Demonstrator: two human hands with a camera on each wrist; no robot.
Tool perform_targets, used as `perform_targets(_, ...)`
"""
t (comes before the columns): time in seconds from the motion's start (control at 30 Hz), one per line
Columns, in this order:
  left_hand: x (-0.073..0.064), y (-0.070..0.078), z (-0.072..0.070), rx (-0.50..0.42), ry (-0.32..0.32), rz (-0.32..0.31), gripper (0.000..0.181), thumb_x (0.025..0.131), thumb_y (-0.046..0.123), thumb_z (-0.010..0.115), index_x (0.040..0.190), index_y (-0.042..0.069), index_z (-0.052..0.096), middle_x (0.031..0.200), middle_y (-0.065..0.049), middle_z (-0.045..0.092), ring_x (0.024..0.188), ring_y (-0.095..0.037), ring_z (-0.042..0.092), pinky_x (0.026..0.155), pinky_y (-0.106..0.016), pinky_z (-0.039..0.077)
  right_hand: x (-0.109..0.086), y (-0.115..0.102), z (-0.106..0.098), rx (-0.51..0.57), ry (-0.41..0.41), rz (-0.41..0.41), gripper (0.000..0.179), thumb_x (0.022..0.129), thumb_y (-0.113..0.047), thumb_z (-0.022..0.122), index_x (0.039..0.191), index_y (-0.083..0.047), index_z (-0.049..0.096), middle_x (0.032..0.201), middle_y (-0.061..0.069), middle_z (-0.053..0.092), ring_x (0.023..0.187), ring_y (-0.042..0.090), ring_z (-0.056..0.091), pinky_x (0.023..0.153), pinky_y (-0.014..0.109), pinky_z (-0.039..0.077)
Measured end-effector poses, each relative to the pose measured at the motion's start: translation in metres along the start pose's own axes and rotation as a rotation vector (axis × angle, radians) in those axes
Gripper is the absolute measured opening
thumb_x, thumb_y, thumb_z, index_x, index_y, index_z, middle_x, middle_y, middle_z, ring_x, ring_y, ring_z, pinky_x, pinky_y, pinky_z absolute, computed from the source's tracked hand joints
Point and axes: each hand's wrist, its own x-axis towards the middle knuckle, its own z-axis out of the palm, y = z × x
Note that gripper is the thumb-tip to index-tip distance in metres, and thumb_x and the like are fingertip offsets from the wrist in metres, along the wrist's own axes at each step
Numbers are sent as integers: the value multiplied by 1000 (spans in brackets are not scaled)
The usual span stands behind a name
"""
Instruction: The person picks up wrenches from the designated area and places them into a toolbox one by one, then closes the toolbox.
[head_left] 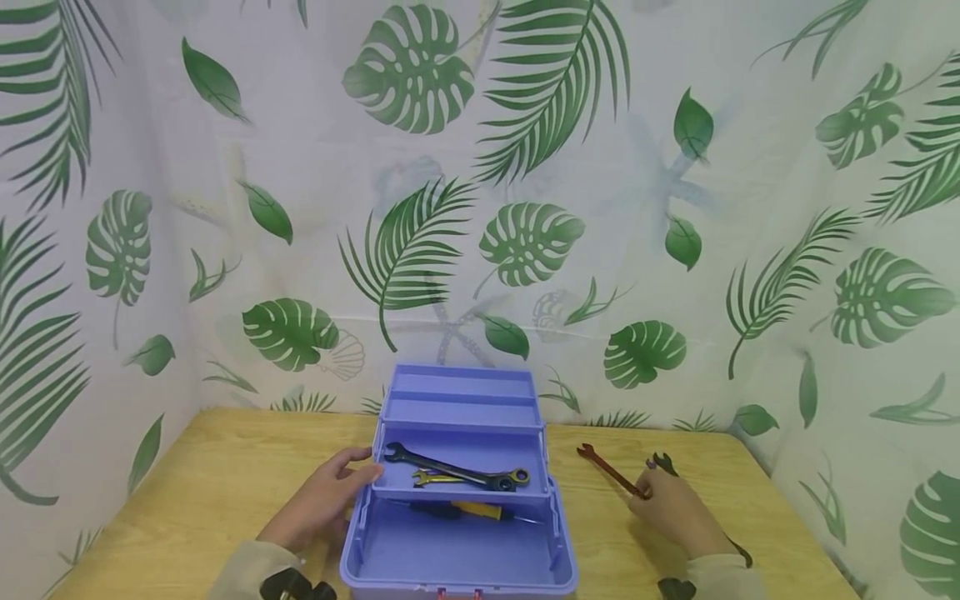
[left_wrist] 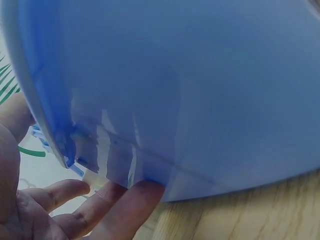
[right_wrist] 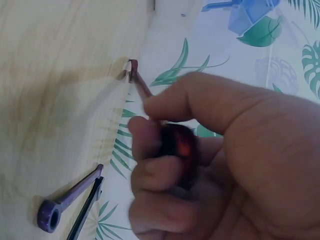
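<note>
A blue toolbox (head_left: pixel 457 550) stands on the table, its lid and upper tray (head_left: pixel 468 454) folded back. At its left side is my left hand (head_left: pixel 318 500), thumb at the tray's edge and fingers against the outer wall (left_wrist: pixel 200 125), holding it. My right hand (head_left: pixel 671 508) pinches a reddish-brown wrench (head_left: pixel 611 471) between thumb and forefinger, to the right of the box; its open end points away from me. Just beyond that hand lie a purple wrench (right_wrist: pixel 65 202) and a black wrench (right_wrist: pixel 86 210) on the table, partly hidden in the head view.
In the tray lie a black wrench (head_left: pixel 442 464) and a yellow one (head_left: pixel 435 478). A screwdriver with a black and yellow handle (head_left: pixel 480 509) lies in the main compartment. The wooden table (head_left: pixel 240 475) meets a leaf-patterned cloth (head_left: pixel 442 317) at the back and sides.
</note>
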Motion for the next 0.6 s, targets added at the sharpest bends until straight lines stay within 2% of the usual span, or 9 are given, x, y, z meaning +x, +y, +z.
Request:
perform_targets(0.2, 2, 1, 0, 15, 13, 17, 63, 85, 47, 66, 135, 13, 47, 114, -17, 61, 91, -29, 65, 67, -47, 58, -1, -1, -2, 41, -54, -20, 16, 83, -2, 65, 98, -1, 61, 84, 6, 62, 75, 20, 56, 63, 36, 47)
perform_targets(0.27, 2, 1, -2, 27, 13, 20, 64, 85, 48, 66, 135, 12, 47, 112, -16, 61, 90, -28, 65, 67, -46, 58, -2, -2, -2, 42, -42, -14, 17, 84, -3, 65, 100, 0, 62, 88, 8, 64, 79, 21, 59, 65, 38, 50)
perform_targets(0.37, 4, 1, -4, 32, 8, 25, 64, 85, 48, 66, 135, 12, 47, 110, -17, 61, 90, -28, 65, 66, -45, 58, -2, -4, -2, 59, -16, 24, 17, 84, -5, 67, 98, 3, 64, 89, 10, 65, 76, 21, 60, 62, 37, 52)
perform_targets(0.6, 10, 1, -6, 5, -14, 21, 64, 85, 48, 66, 135, 13, 46, 114, -18, 60, 92, -31, 65, 65, -47, 58, -1, -5, 0, -16, 75, 114, 16, 85, -16, 67, 86, 0, 69, 83, 8, 67, 66, 18, 56, 54, 33, 46)
